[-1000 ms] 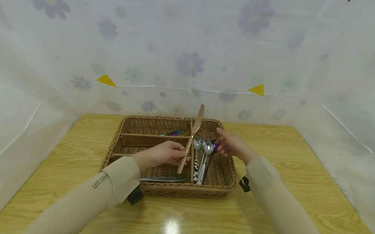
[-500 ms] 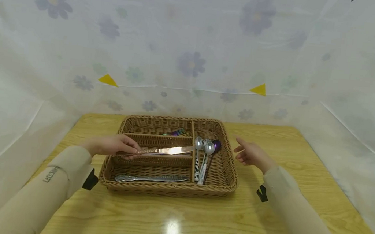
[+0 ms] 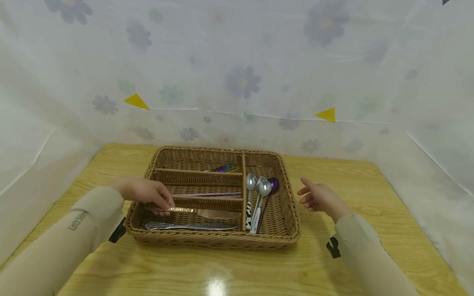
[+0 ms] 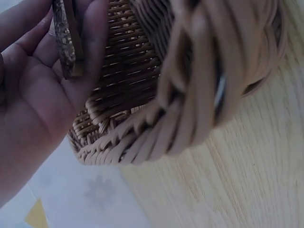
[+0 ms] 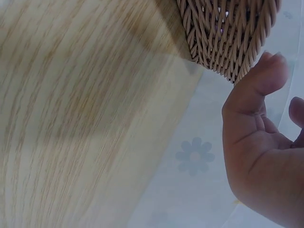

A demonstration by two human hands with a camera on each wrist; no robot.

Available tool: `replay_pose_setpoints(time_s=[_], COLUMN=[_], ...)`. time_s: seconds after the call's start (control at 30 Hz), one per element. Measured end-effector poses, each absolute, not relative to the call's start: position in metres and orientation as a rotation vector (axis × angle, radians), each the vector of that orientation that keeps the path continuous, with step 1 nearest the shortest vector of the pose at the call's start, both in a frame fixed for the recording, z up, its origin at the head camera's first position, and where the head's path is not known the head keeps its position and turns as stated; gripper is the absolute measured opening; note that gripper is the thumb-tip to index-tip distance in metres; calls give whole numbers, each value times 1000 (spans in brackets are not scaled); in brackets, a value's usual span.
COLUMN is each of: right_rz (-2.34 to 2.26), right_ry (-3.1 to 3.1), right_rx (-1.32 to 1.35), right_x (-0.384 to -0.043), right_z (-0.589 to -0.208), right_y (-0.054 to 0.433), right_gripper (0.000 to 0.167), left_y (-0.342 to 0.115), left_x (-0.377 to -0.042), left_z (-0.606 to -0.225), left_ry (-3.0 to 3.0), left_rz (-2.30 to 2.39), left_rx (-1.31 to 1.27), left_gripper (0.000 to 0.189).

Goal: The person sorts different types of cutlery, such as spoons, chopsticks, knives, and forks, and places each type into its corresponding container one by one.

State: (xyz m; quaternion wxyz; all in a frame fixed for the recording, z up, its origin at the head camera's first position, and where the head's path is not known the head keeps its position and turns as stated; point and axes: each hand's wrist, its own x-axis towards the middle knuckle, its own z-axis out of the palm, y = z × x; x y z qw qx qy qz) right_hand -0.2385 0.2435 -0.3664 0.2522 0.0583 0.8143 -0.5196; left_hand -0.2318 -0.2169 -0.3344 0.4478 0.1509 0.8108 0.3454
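My left hand (image 3: 145, 193) pinches a copper-coloured table knife (image 3: 217, 215) by its patterned handle. The blade points right, low in the front left compartment of a divided wicker cutlery basket (image 3: 212, 243). Close in front of it lies a silver knife (image 3: 197, 226) with an ornate handle. The left wrist view shows the knife's textured handle end (image 4: 68, 45) between thumb and fingers. Off the basket's right side, my right hand (image 3: 319, 198) hangs loosely with nothing in it. Part of the copper knife's handle is hidden by the left fingers.
Several spoons (image 3: 264, 187), one of them a purple spoon (image 3: 274, 184), fill the right compartment. Thin purple sticks (image 3: 212, 195) lie in the middle left one, a rainbow fork (image 3: 224, 167) in the back one. Flowered sheeting (image 3: 242, 81) hangs behind the wooden table (image 3: 268, 280).
The left hand swung the knife from upright over the divider to the left, then lowered it, blade level, into the front compartment. The right hand drew back rightwards, out of the basket.
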Motion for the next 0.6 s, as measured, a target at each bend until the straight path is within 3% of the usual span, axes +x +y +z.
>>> replay_pose_setpoints(time_s=[0.47,0.6], right_rz=[-1418,-1417], right_ry=[2211,2209], right_rx=[151,143], right_x=[-236,-236], right_z=[-369,-370], right_y=[247,247], right_gripper=[73,72], left_y=[-205,-202], left_x=[-222,-216], left_z=[-353,-354], left_ry=[2213,2257], left_rz=[605,552], left_rx=[414,406], left_gripper=[14,4])
